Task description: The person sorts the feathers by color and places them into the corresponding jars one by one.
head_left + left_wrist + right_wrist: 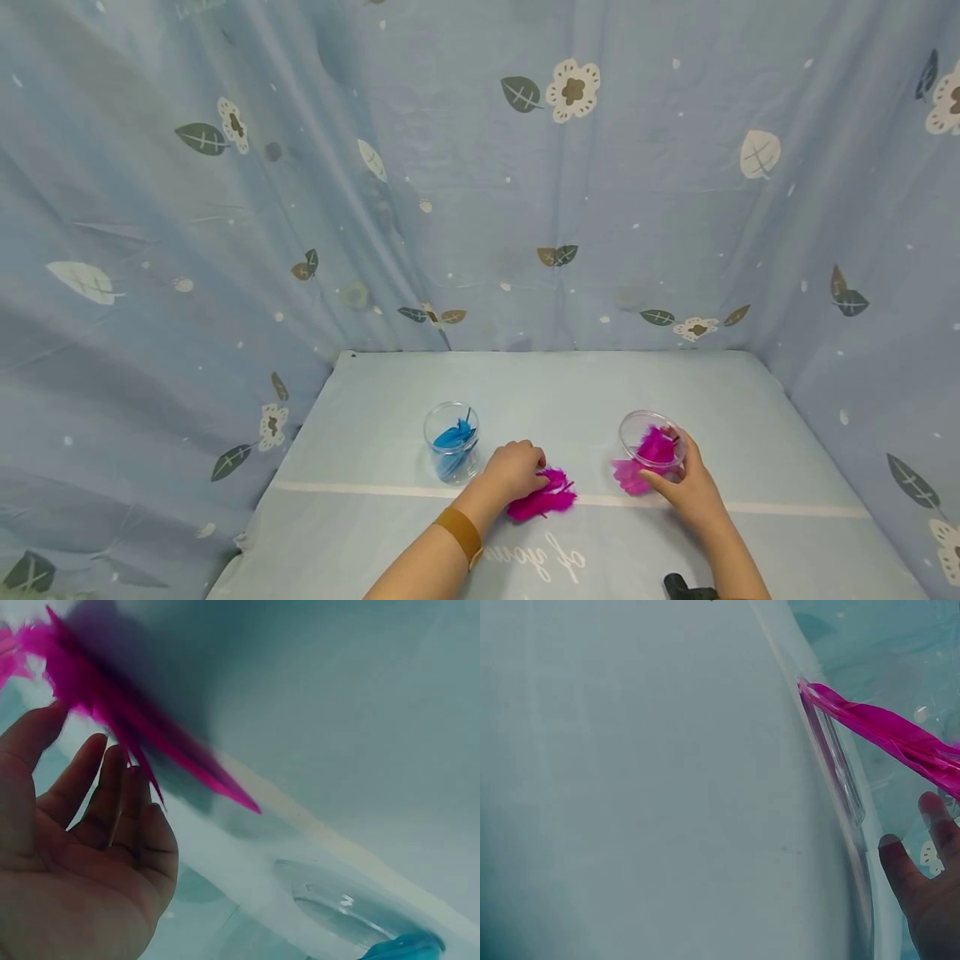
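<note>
A small pile of magenta feathers (551, 497) lies on the table cloth near the middle. Over its left side is my left hand (516, 469), fingers bent. In the left wrist view the thumb tip is right at the feathers (150, 735), and the other fingers are loosely curved and apart from the thumb. To the right, my right hand (696, 492) holds a clear cup (630, 433) by its right side, thumb in front. Magenta feathers (657, 446) stand inside this cup; one feather (889, 735) shows lengthwise in the right wrist view.
Left of the pile stands another clear cup (442, 410) with blue feathers (453, 442) in it. A light blue cloth (547, 383) with a pale stripe and lettering covers the table. Patterned curtains (465, 208) enclose the back and sides. A black object (678, 587) shows at the bottom edge.
</note>
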Demonstrator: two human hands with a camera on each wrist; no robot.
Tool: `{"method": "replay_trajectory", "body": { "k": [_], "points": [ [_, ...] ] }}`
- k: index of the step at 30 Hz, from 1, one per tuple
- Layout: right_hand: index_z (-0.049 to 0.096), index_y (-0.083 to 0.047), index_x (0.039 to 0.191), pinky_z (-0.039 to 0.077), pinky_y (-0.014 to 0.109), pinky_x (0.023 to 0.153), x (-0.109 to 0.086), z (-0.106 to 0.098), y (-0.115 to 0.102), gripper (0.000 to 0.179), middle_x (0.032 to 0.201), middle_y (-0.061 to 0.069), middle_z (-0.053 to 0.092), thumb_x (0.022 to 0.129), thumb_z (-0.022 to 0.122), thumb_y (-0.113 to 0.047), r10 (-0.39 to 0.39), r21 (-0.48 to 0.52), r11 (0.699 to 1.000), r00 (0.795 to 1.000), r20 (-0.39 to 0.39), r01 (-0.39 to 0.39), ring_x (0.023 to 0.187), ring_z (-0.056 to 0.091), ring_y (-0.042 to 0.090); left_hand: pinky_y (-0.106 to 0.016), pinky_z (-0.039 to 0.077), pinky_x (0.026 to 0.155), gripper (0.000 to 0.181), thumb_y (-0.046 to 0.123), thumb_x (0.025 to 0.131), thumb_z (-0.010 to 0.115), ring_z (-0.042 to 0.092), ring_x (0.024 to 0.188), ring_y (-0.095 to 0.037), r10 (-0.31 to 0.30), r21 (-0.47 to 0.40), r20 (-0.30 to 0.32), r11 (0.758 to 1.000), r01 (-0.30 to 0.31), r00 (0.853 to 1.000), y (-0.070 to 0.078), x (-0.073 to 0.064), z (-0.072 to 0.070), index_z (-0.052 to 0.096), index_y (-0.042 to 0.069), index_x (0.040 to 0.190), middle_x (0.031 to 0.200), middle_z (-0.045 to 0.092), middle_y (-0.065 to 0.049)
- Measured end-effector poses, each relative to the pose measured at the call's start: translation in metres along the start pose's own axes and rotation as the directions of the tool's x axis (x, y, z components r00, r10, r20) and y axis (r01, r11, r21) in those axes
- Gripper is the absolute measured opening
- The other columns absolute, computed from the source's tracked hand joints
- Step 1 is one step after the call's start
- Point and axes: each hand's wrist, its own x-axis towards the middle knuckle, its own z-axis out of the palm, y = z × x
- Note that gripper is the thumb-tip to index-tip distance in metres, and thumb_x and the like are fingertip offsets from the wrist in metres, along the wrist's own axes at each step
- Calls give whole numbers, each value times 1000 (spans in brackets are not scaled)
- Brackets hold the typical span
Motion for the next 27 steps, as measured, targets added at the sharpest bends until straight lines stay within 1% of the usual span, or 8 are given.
{"method": "replay_trajectory", "body": {
  "k": [4,7,12,14,17,22,25,27],
  "points": [
    [0,-10,159,28,70,108,0,-1,0,115,155,35,25,82,79,-41,-1,5,1000,1000,0,1,135,32,61,-32,50,81,23,42,86,74,57,82,-14,16,59,-22,998,-15,1000,1,-1,5,70,23,99,87,61,5],
    [1,-11,159,29,70,107,0,-1,0,114,155,35,25,82,80,-41,-1,11,1000,1000,4,0,135,32,61,-31,49,76,18,38,87,73,54,76,-13,16,62,-28,998,-14,999,3,0,7,68,21,92,81,59,5],
    [1,-11,159,30,69,108,0,-1,0,115,155,34,26,81,80,-41,-3,17,1000,1000,4,3,136,32,60,-29,48,71,16,33,88,72,51,71,-12,5,48,-7,999,-5,1000,7,1,10,66,19,84,75,56,5],
    [2,-11,159,30,69,108,0,-1,-1,115,155,34,26,81,80,-41,-5,21,1000,1000,1,5,136,32,60,-29,48,72,15,33,88,72,51,71,-13,1,52,1,999,-1,1000,8,1,10,66,19,84,75,56,5],
    [2,-12,159,31,69,107,0,-1,-1,114,155,34,27,81,80,-42,-8,18,1000,1000,-1,8,135,33,60,-30,50,75,16,33,88,72,53,73,-14,6,88,-1,996,-6,1000,10,2,10,67,18,86,76,59,4],
    [2,-12,159,32,69,106,0,-1,-1,113,154,34,27,82,80,-41,-21,11,1000,1000,-5,21,134,34,61,-32,52,79,21,36,89,72,58,78,-18,16,197,-13,980,-13,1000,14,3,10,68,16,96,83,63,1],
    [3,-11,159,31,69,107,0,0,-1,112,155,33,28,82,80,-40,-27,11,1000,1000,-10,27,135,33,60,-32,52,80,18,32,89,71,59,79,-18,17,242,-18,970,-13,1000,17,4,9,68,16,98,84,64,1],
    [3,-11,159,31,68,107,0,0,-1,112,155,33,27,82,80,-39,-29,11,1000,1000,-12,29,136,32,60,-31,52,79,13,27,88,71,59,79,-18,18,262,-17,965,-12,1000,19,5,8,68,17,95,83,64,1]
  ]
}}
